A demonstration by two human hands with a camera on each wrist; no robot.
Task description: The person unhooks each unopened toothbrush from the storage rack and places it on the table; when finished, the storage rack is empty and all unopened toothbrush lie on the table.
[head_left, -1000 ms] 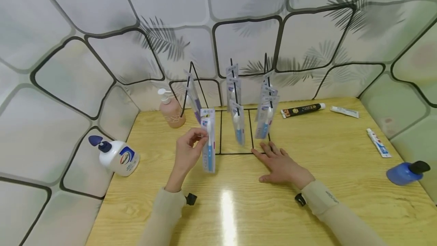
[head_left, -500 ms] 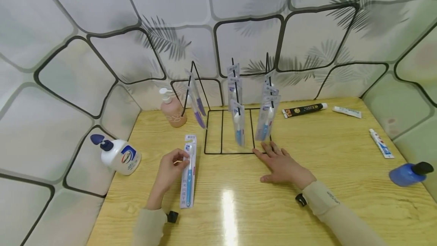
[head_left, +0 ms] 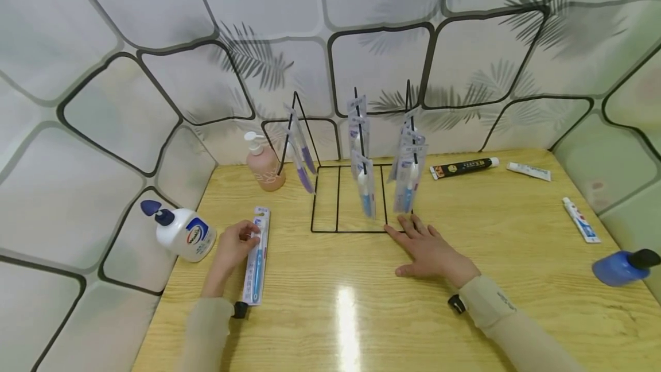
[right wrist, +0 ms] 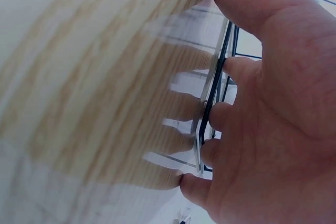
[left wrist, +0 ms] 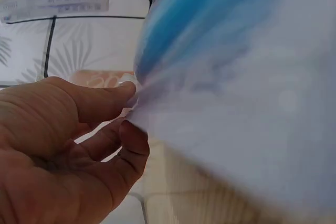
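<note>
One packaged toothbrush (head_left: 256,257) is lying on the table (head_left: 361,314), the left hand (head_left: 230,245) pinching its upper edge; the flat right hand (head_left: 428,251) is pressing the wire rack (head_left: 351,200) at its fingertips. The pack is probably light, thin, slippery; edges grip best.

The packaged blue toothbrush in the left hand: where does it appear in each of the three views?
Head: the packaged blue toothbrush lies on the table at lower left, pinched near its top by the left hand.
Left wrist: a blurred blue and white pack fills the right side, at the fingertips.
Right wrist: not in it.
Shared landmark: the black wire rack, whose wires the right hand touches.
</note>
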